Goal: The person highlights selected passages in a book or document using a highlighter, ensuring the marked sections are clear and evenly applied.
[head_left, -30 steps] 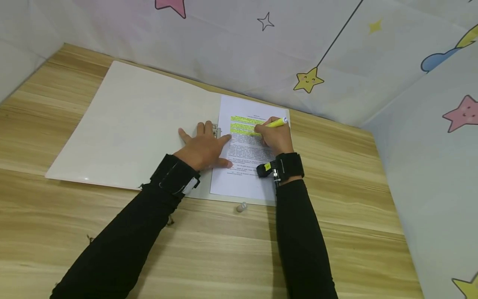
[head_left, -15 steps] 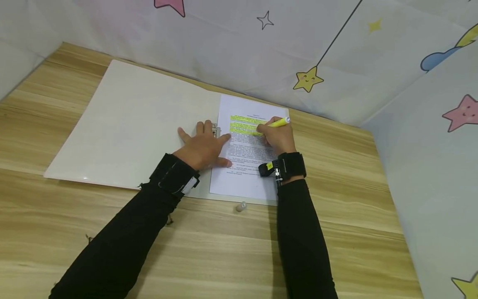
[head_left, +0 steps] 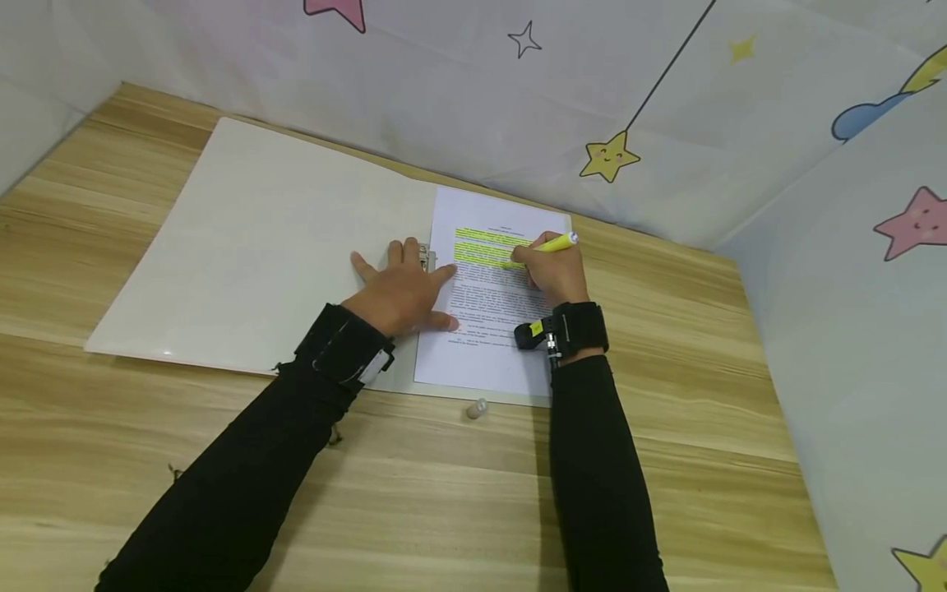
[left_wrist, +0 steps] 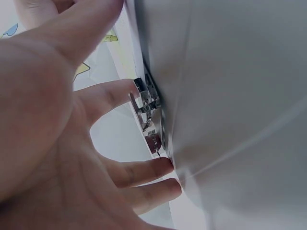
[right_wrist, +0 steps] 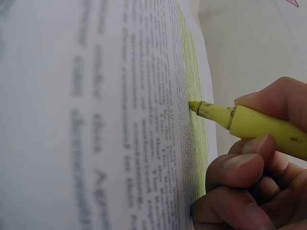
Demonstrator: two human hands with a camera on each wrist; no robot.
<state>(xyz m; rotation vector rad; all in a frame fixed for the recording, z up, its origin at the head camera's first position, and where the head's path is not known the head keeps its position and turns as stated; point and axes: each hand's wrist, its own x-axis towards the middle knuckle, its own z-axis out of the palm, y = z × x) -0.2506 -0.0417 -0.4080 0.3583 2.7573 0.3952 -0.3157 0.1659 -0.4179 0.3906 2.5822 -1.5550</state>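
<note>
My right hand (head_left: 556,270) pinches a yellow highlighter (head_left: 560,242), its uncapped tip (right_wrist: 194,106) on the text of a printed sheet (head_left: 481,362). Yellow bands cover the upper lines of that page. The sheet lies on the right side of an opened white binder (head_left: 266,222). My left hand (head_left: 399,294) is spread flat across the binder's middle, with thumb and index finger resting on the sheet's left edge. Beside its fingers sits the metal clip (head_left: 426,258), seen close in the left wrist view, where the fingers (left_wrist: 144,170) are straight and spread.
A small greyish cap (head_left: 477,409) stands on the wooden table (head_left: 444,493) just below the binder's front edge. White curtain walls (head_left: 473,99) with printed stars close in the table's back and right side. Black bands with cameras wrap both wrists.
My right hand has slid slightly to the right along the line with the highlighter. The left hand stays in place on the binder and sheet.
</note>
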